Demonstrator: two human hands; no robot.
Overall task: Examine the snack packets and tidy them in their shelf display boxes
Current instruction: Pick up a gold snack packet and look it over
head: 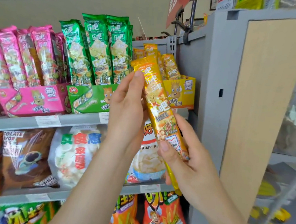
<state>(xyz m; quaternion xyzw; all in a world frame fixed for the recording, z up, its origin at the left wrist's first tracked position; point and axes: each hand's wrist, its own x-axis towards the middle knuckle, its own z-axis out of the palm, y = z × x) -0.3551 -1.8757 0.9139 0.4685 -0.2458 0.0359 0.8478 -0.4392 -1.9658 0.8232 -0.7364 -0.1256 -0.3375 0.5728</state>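
Yellow packet [156,98]: held tilted, upper part gripped with left hand [127,110], lower part pinched with right hand [191,164], before yellow box [181,95].

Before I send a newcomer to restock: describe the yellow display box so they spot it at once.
Find the grey shelf upright on the right; the top shelf runs left from it. The yellow display box stands at its right end, beside the upright. Its neighbours are a green box, then a pink box; only it holds gold packets.
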